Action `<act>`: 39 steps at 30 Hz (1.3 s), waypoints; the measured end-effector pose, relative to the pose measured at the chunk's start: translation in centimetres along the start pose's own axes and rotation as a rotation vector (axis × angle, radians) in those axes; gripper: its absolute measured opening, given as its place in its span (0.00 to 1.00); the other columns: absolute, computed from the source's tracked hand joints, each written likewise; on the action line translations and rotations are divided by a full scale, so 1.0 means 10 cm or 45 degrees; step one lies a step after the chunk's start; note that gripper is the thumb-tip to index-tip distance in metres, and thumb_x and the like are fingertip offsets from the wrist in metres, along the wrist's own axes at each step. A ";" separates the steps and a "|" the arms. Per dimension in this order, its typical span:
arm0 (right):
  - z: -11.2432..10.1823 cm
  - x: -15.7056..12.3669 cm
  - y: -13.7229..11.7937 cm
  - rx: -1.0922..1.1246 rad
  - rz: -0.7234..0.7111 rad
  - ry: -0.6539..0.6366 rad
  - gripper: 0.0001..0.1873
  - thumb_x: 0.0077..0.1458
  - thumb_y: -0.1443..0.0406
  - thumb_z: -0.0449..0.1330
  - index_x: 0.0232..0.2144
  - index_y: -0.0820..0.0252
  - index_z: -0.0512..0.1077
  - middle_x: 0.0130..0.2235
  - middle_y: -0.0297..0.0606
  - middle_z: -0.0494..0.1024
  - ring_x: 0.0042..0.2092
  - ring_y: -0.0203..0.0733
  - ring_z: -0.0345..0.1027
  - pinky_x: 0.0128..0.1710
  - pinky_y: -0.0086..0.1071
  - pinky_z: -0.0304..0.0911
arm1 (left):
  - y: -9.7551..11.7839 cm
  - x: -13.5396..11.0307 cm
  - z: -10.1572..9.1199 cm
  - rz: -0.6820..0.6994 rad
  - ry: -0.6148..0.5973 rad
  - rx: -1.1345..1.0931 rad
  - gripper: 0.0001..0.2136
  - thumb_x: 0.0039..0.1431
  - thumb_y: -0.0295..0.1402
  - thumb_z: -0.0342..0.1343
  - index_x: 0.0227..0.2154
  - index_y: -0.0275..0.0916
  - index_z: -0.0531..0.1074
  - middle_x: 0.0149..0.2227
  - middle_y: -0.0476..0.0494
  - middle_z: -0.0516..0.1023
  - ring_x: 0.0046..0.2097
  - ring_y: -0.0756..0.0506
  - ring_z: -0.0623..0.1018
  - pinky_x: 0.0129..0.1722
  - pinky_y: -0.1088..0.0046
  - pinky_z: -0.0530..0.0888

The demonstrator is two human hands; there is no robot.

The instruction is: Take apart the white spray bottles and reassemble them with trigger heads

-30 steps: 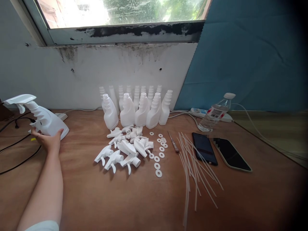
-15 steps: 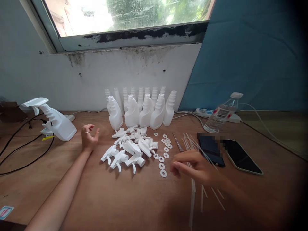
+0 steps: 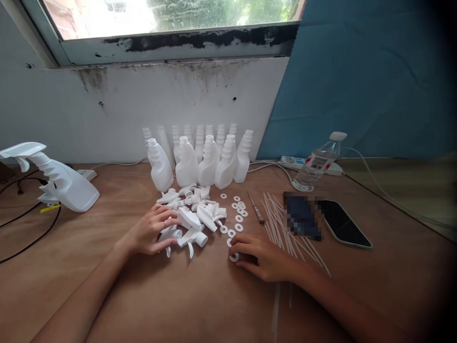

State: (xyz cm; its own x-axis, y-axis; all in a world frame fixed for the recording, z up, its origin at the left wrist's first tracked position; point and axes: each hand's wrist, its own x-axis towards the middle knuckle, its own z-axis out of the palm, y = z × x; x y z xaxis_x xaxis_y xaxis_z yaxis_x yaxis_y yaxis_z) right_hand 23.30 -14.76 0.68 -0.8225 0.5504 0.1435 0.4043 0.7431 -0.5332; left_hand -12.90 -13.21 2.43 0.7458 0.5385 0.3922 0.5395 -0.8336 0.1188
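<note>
The left hand (image 3: 153,231) is over the near edge of a pile of spray heads (image 3: 189,218), thumb and fingers apart around one; whether it grips that head, I can't tell. They are white plastic, with curved triggers and ribbed collars, tumbled at various angles. Between the right hand's (image 3: 259,257) parted fingertips lies a flat white washer (image 3: 236,260) with a round hole; more washers (image 3: 239,227) lie just beyond that hand.

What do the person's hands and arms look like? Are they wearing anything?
The left hand wears a thin, silvery ring on one finger. No ring shows on the right hand. Neither wears a glove, and both forearms look bare, without sleeves.
</note>
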 end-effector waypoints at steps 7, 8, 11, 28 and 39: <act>0.17 0.00 0.10 -0.218 -0.188 0.224 0.11 0.63 0.66 0.54 0.45 0.61 0.73 0.42 0.44 0.75 0.42 0.38 0.71 0.42 0.31 0.68 | 0.04 0.04 -0.03 0.035 -0.004 -0.087 0.10 0.57 0.34 0.60 0.40 0.38 0.71 0.43 0.38 0.76 0.46 0.40 0.73 0.49 0.59 0.68; 0.18 0.01 0.11 -0.245 -0.211 0.261 0.11 0.63 0.66 0.54 0.44 0.62 0.73 0.41 0.44 0.76 0.41 0.37 0.72 0.41 0.30 0.68 | 0.06 0.05 -0.03 0.056 0.070 -0.116 0.11 0.56 0.33 0.61 0.41 0.38 0.71 0.42 0.37 0.76 0.46 0.39 0.73 0.48 0.59 0.69; 0.19 0.03 0.11 -0.284 -0.255 0.355 0.10 0.63 0.69 0.52 0.40 0.63 0.74 0.37 0.42 0.76 0.38 0.35 0.72 0.38 0.27 0.67 | 0.19 0.06 0.02 0.068 0.298 -0.268 0.16 0.53 0.31 0.63 0.44 0.37 0.69 0.40 0.37 0.76 0.44 0.40 0.74 0.45 0.59 0.71; 0.23 0.03 -0.35 -0.376 -0.651 0.676 0.11 0.57 0.71 0.56 0.44 0.67 0.70 0.31 0.41 0.77 0.29 0.36 0.68 0.28 0.30 0.63 | 1.03 0.32 0.75 -0.143 0.218 -0.888 0.15 0.58 0.37 0.60 0.44 0.36 0.67 0.35 0.41 0.74 0.35 0.47 0.75 0.35 0.73 0.73; 0.25 0.06 -0.33 -0.217 -0.558 0.601 0.10 0.57 0.72 0.56 0.42 0.65 0.69 0.39 0.45 0.76 0.39 0.38 0.71 0.41 0.32 0.68 | 1.03 0.24 0.74 -0.160 0.245 -0.861 0.19 0.58 0.32 0.60 0.50 0.40 0.63 0.41 0.41 0.77 0.37 0.47 0.78 0.38 0.74 0.76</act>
State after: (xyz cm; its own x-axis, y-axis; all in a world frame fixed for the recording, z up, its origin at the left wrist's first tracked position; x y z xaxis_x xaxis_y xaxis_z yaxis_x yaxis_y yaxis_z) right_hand 20.50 -17.84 0.41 -0.6774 0.2628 0.6870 0.1620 0.9644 -0.2091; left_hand -2.64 -19.55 -2.11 0.5777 0.6564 0.4852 0.2094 -0.6938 0.6891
